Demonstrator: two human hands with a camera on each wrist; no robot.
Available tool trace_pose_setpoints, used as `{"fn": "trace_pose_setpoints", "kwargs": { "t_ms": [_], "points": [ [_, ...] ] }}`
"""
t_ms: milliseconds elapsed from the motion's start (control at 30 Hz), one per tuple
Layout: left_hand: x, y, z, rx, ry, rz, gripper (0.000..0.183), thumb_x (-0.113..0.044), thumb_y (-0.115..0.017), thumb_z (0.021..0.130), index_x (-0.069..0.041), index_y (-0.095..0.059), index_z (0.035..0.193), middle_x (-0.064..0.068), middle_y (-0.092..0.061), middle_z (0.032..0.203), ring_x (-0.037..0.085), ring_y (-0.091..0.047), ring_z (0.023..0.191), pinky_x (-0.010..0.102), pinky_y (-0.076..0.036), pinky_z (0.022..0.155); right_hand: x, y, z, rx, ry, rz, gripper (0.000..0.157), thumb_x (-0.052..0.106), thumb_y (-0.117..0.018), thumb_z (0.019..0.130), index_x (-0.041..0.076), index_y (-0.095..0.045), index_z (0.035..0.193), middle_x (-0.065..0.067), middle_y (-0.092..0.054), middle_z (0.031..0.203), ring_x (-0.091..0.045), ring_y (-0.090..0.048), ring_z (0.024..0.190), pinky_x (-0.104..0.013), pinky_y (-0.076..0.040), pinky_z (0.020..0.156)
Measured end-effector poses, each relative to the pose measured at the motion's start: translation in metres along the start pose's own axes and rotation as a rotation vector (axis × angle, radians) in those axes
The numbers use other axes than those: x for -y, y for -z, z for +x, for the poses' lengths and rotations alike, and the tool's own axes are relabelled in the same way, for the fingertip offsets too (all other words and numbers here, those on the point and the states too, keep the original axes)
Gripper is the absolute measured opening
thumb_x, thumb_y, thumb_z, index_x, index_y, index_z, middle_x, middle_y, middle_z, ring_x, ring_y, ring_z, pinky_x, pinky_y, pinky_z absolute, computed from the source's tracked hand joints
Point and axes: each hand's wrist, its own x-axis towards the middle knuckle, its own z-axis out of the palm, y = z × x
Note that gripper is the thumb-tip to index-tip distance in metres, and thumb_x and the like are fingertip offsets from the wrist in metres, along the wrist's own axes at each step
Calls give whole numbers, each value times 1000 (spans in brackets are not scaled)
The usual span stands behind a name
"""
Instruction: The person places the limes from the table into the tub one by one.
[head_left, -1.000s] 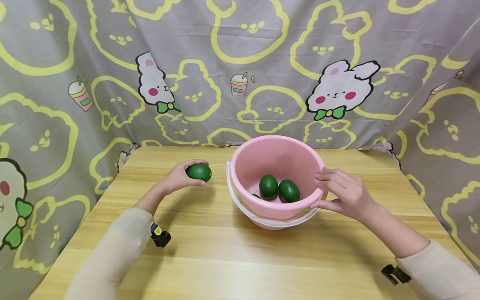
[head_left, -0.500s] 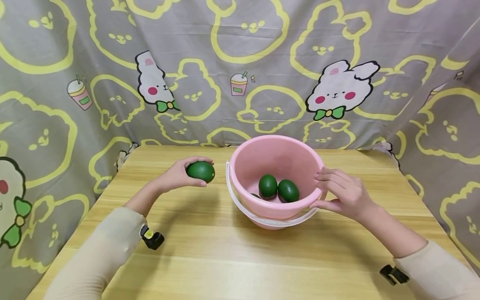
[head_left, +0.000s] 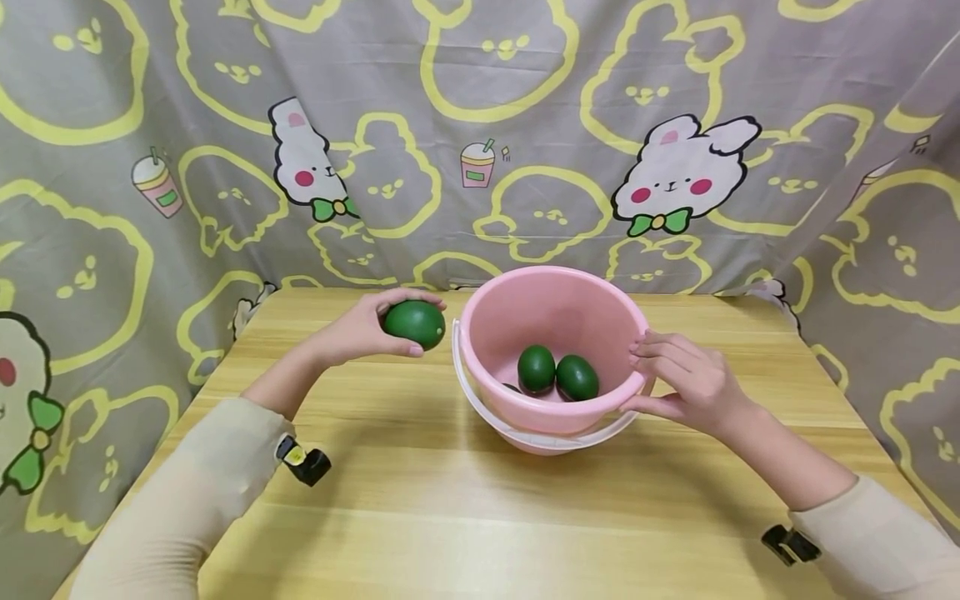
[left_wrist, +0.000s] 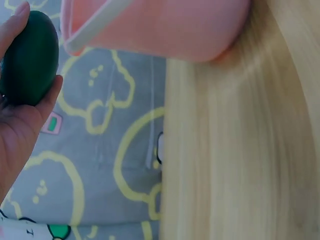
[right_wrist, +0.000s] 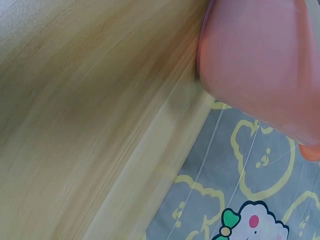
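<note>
My left hand [head_left: 360,327] grips a dark green, smooth, oval avocado [head_left: 415,324], with a pale spot at its end. It is raised over the table, just left of the pink bucket [head_left: 555,421]. In the left wrist view, thumb and fingers wrap the avocado [left_wrist: 31,57] beside the bucket [left_wrist: 165,27]. My right hand [head_left: 690,382] holds the bucket's right rim between thumb and fingers. Two avocados [head_left: 536,369] lie side by side inside, and a sliver of another dark one shows behind the front rim. The right wrist view has the bucket's side [right_wrist: 260,60] but no hand.
The bucket's white handle [head_left: 517,435] hangs down along its front. Under everything is a light wooden table [head_left: 450,517]. A grey patterned curtain [head_left: 420,133] closes off the back and both sides. A dark wrist camera [head_left: 306,461] is strapped to the left sleeve.
My left hand has lifted the avocado and brought it rightward, closer to the bucket's rim. The right hand keeps its hold, and the bucket stays in place.
</note>
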Motion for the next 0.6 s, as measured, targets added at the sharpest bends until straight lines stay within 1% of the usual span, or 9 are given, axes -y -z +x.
{"fn": "trace_pose_setpoints", "kwargs": {
  "t_ms": [100, 267, 333, 433, 600],
  "points": [
    [-7, -1, 3, 8, -5, -12, 61, -14, -80, 76, -17, -54, 131, 0, -56, 131, 22, -54, 111, 39, -50, 89, 0, 0, 0, 1, -1, 1, 55, 51, -64, 84, -3, -66, 69, -16, -68, 71, -31, -64, 65, -33, -55, 75],
    [-20, -5, 7, 10, -20, -13, 62, -14, -80, 76, -17, -54, 132, 0, -55, 131, 23, -55, 110, 39, -51, 87, 0, 0, 0, 4, -3, -1, 55, 51, -63, 84, -2, -65, 69, -16, -68, 72, -31, -65, 65, -31, -54, 80],
    [-26, -6, 7, 7, -16, -14, 62, -14, -80, 76, -16, -54, 132, 1, -55, 131, 24, -55, 109, 39, -51, 87, 0, -1, 0, 1, -2, 2, 55, 51, -64, 84, -2, -65, 69, -16, -68, 72, -31, -64, 65, -32, -55, 78],
    [-33, -7, 9, 6, 10, -22, 63, -13, -80, 75, -17, -54, 132, 1, -55, 131, 24, -54, 109, 39, -50, 88, 0, -1, -1, 0, -1, 3, 54, 51, -65, 83, -2, -65, 69, -16, -68, 72, -30, -64, 65, -33, -55, 75],
    [-44, -13, 12, 5, 59, -1, 66, -12, -82, 72, -16, -54, 132, 0, -57, 126, 23, -55, 106, 39, -50, 87, -1, -2, -3, -5, 3, 14, 55, 51, -65, 82, -2, -65, 69, -16, -68, 71, -30, -64, 64, -31, -55, 78]
  ]
}}
